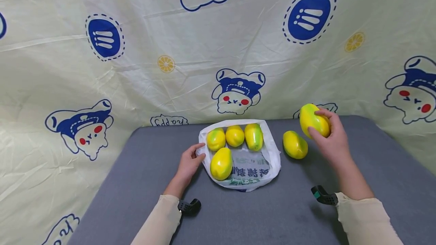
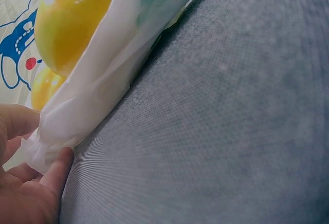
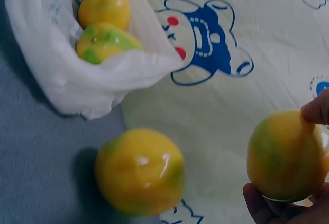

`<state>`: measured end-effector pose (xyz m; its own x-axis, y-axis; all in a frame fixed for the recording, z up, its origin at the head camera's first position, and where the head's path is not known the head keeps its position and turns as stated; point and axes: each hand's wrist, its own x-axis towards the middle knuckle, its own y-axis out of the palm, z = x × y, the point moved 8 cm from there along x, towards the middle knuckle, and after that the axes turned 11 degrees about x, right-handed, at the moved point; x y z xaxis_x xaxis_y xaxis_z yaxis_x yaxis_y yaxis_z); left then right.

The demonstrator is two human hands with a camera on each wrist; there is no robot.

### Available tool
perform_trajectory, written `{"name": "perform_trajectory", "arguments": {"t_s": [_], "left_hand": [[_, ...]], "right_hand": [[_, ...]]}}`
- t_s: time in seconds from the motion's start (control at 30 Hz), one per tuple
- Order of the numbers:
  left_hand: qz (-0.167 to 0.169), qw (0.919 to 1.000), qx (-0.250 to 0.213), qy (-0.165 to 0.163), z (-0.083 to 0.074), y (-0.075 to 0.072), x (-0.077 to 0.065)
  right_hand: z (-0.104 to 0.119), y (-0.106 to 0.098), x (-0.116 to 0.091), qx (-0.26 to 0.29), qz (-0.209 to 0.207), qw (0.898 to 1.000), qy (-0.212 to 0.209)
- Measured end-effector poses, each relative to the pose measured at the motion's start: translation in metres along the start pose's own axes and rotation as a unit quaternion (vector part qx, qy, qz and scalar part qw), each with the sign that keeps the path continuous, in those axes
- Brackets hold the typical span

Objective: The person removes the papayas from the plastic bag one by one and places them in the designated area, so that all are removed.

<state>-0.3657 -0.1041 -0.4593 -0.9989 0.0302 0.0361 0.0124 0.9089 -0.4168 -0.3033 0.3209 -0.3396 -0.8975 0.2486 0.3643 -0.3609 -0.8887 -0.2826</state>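
Observation:
My right hand [image 1: 332,139] grips a yellow-green papaya [image 1: 311,120], raised above the right side of the table. Below and to its left, another papaya [image 1: 295,145] lies on the table; the right wrist view shows both the held papaya [image 3: 285,154] and the lying one [image 3: 139,172]. At the middle stands a white plastic bag [image 1: 275,162], its mouth spread wide. Inside it are several papayas, one of them [image 1: 221,163] at the near left. My left hand [image 1: 189,162] pinches the bag's left rim, and the left wrist view shows the bag's edge [image 2: 77,111] between thumb and fingers.
A grey cloth covers the table [image 1: 259,214]. Behind it hangs a pale curtain [image 1: 190,93] printed with cartoon bears and orange slices. Dark bands [image 1: 189,207] sit on both wrists over light sleeves.

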Motion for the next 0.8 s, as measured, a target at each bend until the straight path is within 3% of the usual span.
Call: {"name": "perform_trajectory", "arguments": {"t_s": [0.37,0.63,0.8], "left_hand": [[0.001,1.0000,-0.004,0.000,0.000,0.000,0.000],[-0.001,1.0000,-0.004,0.001,0.000,0.000,0.000],[0.000,1.0000,-0.003,-0.001,0.001,0.000,0.001]], "right_hand": [[-0.034,-0.014,0.002,-0.009,-0.022,0.998,0.066],[-0.059,-0.016,0.002,-0.026,-0.016,0.993,0.112],[-0.073,-0.015,0.004,-0.043,0.001,0.992,0.115]]}}
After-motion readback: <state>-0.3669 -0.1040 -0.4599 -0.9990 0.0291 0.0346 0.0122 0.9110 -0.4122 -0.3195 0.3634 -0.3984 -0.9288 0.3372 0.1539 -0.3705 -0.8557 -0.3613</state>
